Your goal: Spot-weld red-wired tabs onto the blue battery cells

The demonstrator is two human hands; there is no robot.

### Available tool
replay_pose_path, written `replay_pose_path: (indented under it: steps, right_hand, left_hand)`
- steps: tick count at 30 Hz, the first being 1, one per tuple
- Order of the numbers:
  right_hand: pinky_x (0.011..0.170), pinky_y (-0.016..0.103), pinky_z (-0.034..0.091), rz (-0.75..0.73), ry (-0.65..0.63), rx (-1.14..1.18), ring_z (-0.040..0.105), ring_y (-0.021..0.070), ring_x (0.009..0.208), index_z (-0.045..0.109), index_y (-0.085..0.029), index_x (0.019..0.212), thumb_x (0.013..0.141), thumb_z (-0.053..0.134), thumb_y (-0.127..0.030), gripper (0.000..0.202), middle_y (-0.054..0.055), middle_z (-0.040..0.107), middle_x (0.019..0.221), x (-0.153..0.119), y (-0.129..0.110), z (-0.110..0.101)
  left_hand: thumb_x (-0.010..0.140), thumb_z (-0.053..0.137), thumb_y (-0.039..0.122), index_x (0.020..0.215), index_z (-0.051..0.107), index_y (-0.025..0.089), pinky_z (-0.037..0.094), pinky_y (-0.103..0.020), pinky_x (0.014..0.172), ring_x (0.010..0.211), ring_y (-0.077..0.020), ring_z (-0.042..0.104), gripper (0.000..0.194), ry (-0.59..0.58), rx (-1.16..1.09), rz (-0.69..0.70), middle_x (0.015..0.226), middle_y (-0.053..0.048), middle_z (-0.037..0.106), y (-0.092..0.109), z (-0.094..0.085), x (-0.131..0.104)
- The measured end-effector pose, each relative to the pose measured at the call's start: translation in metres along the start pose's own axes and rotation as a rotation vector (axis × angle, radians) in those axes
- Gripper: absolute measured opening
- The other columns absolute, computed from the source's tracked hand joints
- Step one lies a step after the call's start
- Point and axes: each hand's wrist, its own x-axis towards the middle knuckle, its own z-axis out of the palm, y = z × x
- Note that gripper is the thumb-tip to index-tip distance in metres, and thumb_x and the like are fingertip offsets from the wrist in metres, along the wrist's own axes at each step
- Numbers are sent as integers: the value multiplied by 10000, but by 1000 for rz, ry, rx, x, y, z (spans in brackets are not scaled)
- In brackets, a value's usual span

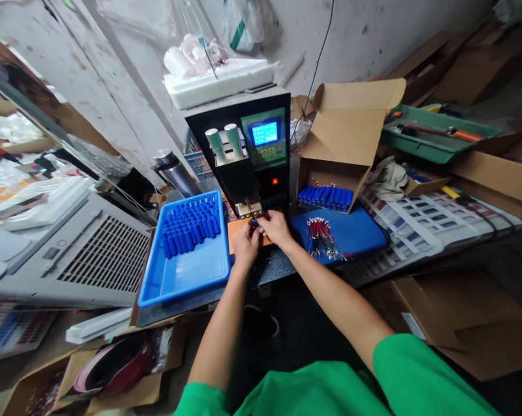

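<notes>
A small blue battery cell (255, 222) is held under the electrode tips (248, 204) of a black spot welder (261, 193). My left hand (245, 245) is closed around the cell from the left. Against its right side, the fingers of my right hand (277, 227) are pinched together; whatever they grip is too small or hidden to make out. Both hands work above an orange board (235, 234). To the left, a blue tray (195, 277) holds many upright blue cells (187, 231). A bundle of red and black wire leads (319, 234) lies on the blue mat (365, 231) at right.
An open cardboard box (347, 130) with blue cells lying in it stands behind the leads. A metal flask (176, 173) is behind the tray. White foam (221, 78) rests on the welder. At right is a green tool tray (443, 147); a grey slatted appliance (100, 254) stands at left.
</notes>
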Motion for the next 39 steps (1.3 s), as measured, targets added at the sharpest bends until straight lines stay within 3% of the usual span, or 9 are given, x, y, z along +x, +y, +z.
replay_pose_path:
  steps: [17, 32, 39]
  right_hand:
    - [429, 172, 420, -10, -17, -20, 573, 116, 464, 585, -182, 702, 800, 628, -202, 109, -32, 601, 535, -1, 1, -1]
    - [456, 185, 437, -33, -4, -58, 596, 128, 508, 588, -182, 707, 794, 655, -252, 131, -20, 625, 578, 1, 7, -1]
    - [515, 205, 484, -85, -46, -94, 618, 134, 551, 622, -182, 797, 842, 650, -353, 179, -14, 656, 649, 0, 15, -9]
  left_hand:
    - [933, 573, 371, 1184, 676, 228, 440, -276, 678, 750, -191, 636, 307, -7, -7, -11, 817, -44, 702, -11, 3, 1]
    - [936, 554, 352, 1003, 690, 200, 421, -283, 649, 709, -189, 619, 214, 4, 18, 10, 778, -46, 683, -3, 1, -1]
    - [928, 564, 369, 1074, 694, 211, 411, -263, 627, 668, -165, 601, 252, -8, -52, -20, 773, -30, 690, 2, 0, 0]
